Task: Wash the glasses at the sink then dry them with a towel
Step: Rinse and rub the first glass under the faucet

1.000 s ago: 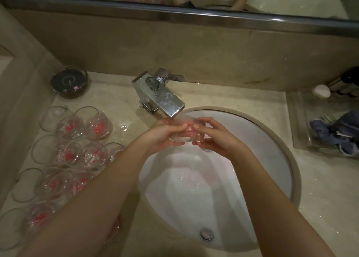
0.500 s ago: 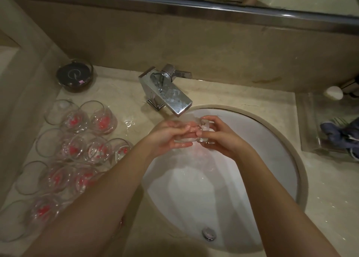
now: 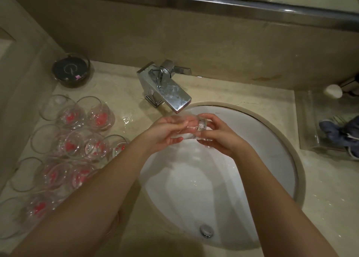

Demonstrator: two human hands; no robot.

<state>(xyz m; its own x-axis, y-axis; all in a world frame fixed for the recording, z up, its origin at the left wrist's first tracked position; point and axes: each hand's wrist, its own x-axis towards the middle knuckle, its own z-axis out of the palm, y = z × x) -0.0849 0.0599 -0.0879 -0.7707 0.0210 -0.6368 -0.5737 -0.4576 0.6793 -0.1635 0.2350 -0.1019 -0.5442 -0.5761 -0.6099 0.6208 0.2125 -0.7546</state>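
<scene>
glasses (image 3: 71, 140): clear, you see red-pink marks inside
sink (image 3: 272, 140): white bowl, beige rim
faucet (image 3: 167, 93): shiny silver
tabletop (image 3: 330, 188): beige marble
cloth (image 3: 338, 132): blue-grey
dish (image 3: 71, 70): dark

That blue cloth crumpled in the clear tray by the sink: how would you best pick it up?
Probably from above, pinching the raised bunched fold near the middle of the blue crumpled cloth. It lies slumped in the clear plastic tray, whose walls block a sideways reach, and its soft folds offer a ridge to pinch. Both hands are now busy with a glass.

Head camera looks steeply down, close over the sink (image 3: 272, 121) and counter (image 3: 330, 188)
</scene>
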